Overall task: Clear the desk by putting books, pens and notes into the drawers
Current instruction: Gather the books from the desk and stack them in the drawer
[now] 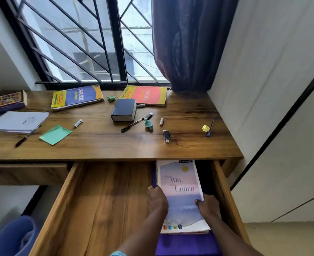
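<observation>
Left hand and right hand each grip an edge of one notebook lying in the open drawer; judged early stage: books, pens, notes left on surface.

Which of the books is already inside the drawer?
The pale notebook printed Win and Learn, held by the left hand and right hand at the right of the open drawer; the rest lie on the desk.
</observation>
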A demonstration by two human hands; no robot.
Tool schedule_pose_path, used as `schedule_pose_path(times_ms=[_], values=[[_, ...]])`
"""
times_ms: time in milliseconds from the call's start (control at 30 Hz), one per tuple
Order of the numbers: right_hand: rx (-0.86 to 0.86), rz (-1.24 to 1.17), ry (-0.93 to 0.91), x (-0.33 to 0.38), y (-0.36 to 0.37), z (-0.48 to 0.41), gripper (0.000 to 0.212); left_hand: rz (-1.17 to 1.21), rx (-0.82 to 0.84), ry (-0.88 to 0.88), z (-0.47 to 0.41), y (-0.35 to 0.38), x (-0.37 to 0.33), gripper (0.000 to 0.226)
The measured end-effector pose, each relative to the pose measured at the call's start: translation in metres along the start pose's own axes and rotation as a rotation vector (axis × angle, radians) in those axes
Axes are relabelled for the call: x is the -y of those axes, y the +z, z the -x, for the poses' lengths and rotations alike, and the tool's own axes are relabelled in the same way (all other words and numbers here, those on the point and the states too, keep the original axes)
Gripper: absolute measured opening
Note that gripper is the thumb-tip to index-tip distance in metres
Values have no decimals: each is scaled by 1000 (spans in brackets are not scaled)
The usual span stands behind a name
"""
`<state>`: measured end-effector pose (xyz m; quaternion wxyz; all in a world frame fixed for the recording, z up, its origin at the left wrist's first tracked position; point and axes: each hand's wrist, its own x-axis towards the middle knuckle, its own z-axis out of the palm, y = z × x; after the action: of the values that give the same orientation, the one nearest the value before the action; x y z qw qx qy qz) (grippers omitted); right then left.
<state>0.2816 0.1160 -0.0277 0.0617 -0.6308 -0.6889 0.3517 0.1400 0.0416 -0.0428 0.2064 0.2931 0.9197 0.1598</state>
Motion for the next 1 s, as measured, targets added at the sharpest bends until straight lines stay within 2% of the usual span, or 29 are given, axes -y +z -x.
schedule_pose_path(times_ms=[267, 500, 667, 800, 867, 933, 1000], values=[[36, 117, 4, 4, 2, 0, 36, 167, -16, -144, 11, -3, 0, 23], [-13, 242, 11, 19, 0, 10, 33, 180, -24, -113, 21, -20, -4, 28], [-75, 328, -215, 53, 2, 38, 34, 215, -76, -35, 41, -45, -1, 37], [-5, 370, -458, 88, 21, 65, 33, 312, -103, 25, 54, -66, 15, 38], [50, 401, -574, 105, 35, 82, 38, 245, -120, 16, 70, -79, 30, 38], [82, 437, -634, 118, 49, 99, 38, 142, -262, 55, 77, -88, 55, 35], [105, 449, -679, 130, 60, 115, 37, 87, -205, -2, 83, -96, 75, 37]])
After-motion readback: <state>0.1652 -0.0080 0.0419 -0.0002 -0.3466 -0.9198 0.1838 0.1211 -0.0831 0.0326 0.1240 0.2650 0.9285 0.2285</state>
